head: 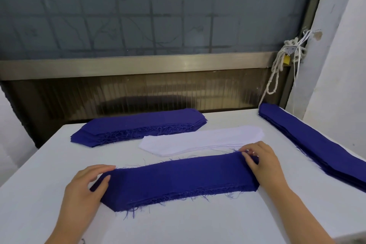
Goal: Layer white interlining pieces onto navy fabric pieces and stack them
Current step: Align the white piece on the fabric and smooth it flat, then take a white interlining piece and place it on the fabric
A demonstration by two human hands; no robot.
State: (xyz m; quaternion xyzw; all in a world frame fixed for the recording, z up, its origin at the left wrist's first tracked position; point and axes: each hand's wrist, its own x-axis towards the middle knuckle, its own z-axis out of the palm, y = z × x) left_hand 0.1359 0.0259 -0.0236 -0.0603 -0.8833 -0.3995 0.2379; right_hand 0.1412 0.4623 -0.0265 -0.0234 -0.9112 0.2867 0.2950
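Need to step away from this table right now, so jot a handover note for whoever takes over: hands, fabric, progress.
Left hand: fingers curled round the left end of the near navy stack.
Right hand: pinches that stack's far right corner.
White interlining stack lies just behind it, a second navy stack behind that, and a third navy stack along the right edge of the table.
Done: no white piece shows on any navy top. What lies inside the stacks cannot be told.
Left: lay interlining onto navy pieces and stack them.
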